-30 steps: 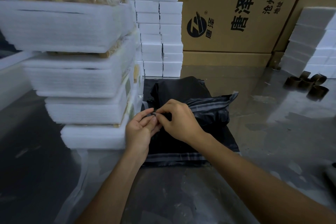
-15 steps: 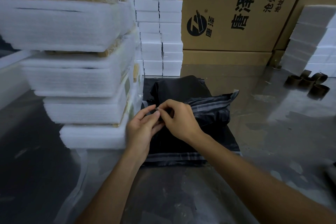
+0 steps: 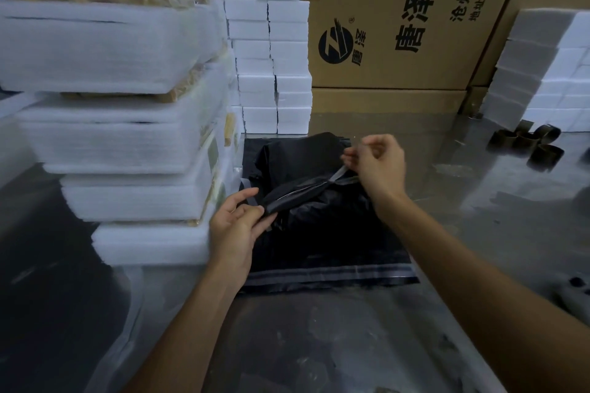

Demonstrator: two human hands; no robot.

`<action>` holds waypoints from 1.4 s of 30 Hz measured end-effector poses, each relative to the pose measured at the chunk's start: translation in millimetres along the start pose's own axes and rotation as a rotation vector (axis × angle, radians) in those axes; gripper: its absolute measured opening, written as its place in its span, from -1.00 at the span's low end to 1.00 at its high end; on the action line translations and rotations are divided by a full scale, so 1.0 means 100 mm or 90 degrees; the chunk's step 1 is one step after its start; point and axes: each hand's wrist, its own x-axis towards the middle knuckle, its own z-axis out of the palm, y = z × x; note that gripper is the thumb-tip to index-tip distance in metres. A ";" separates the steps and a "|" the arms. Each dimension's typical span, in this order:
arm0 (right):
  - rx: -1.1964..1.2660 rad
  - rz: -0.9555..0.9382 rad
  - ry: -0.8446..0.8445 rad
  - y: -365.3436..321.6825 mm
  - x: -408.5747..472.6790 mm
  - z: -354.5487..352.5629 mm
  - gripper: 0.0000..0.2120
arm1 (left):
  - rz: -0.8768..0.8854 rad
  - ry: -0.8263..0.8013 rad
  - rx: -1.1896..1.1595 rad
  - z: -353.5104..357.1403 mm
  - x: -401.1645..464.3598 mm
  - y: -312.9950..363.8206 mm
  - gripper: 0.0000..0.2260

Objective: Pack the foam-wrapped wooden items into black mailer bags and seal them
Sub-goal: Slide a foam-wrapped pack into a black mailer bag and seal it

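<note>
In the middle of the frame a filled black mailer bag (image 3: 306, 201) lies bulging on top of a flat pile of empty black bags (image 3: 335, 268), on a shiny metal table (image 3: 319, 335). What is inside the filled bag is hidden by the black plastic. The left hand (image 3: 236, 226) pinches the near left end of the bag's folded flap (image 3: 297, 195) between thumb and fingers. The right hand (image 3: 375, 163), raised at centre right, pinches a thin pale strip (image 3: 340, 173) that runs from the flap up to its fingertips; it is blurred, and looks like the liner of the sealing tape. At the left of the frame stands a tall stack of foam-wrapped wooden items (image 3: 121, 137), brown wood showing at the open ends of the white foam. Behind the bags, at upper centre, small white foam blocks (image 3: 271, 51) are piled against a cardboard box (image 3: 399, 16). More foam blocks (image 3: 549, 73) stand at the right edge, with several empty brown tape cores (image 3: 530, 143) just below them.
</note>
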 end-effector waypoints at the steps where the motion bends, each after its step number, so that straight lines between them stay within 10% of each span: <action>1: -0.101 -0.049 0.028 0.03 0.08 -0.14 -0.80 | 0.002 0.003 0.000 0.00 0.00 0.00 -0.73; 14: -0.615 0.021 -0.060 0.79 0.32 -1.41 -0.57 | 0.001 0.013 -0.012 0.03 -0.03 0.04 -0.73; 18: -0.666 -0.112 -0.043 0.76 0.29 -1.30 -0.78 | -0.003 0.014 -0.007 0.04 -0.04 0.05 -0.73; 23: -0.363 0.001 0.076 0.54 0.31 -1.08 -0.51 | -0.005 0.020 -0.008 0.04 -0.04 0.05 -0.74; 28: 0.344 0.346 0.056 0.35 0.41 -1.06 -0.63 | -0.006 0.022 -0.011 0.04 -0.04 0.05 -0.74; 33: 0.594 0.324 0.188 0.29 0.42 -1.13 -0.66 | -0.007 0.024 -0.009 0.04 -0.05 0.06 -0.74; 37: 0.387 0.313 0.218 0.48 0.51 -1.20 -0.54 | -0.006 0.019 -0.011 0.04 -0.05 0.06 -0.74; 42: -0.154 0.255 -0.002 0.60 0.40 -1.19 -0.50 | 0.012 0.017 -0.020 0.00 -0.03 0.04 -0.71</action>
